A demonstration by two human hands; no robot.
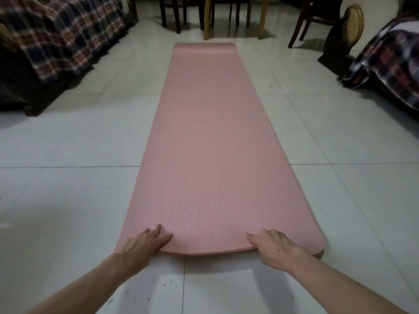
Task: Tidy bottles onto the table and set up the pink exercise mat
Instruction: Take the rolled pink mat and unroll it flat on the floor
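The pink exercise mat (210, 143) lies unrolled lengthwise on the white tiled floor, running away from me toward the table legs. Its far end (204, 45) still curls up a little. The near edge is raised slightly off the floor, with a shadow under it. My left hand (145, 243) holds that edge near the left corner, fingers and thumb on the mat. My right hand (272, 245) holds the same edge toward the right corner, thumb on top. No bottles are in view.
A sofa with a plaid cover (56, 35) stands at the left, and another plaid-covered seat (390, 60) at the right. Dark chair legs (172, 14) and wooden table legs (207, 19) stand beyond the mat's far end. White floor tiles (68, 155) flank the mat.
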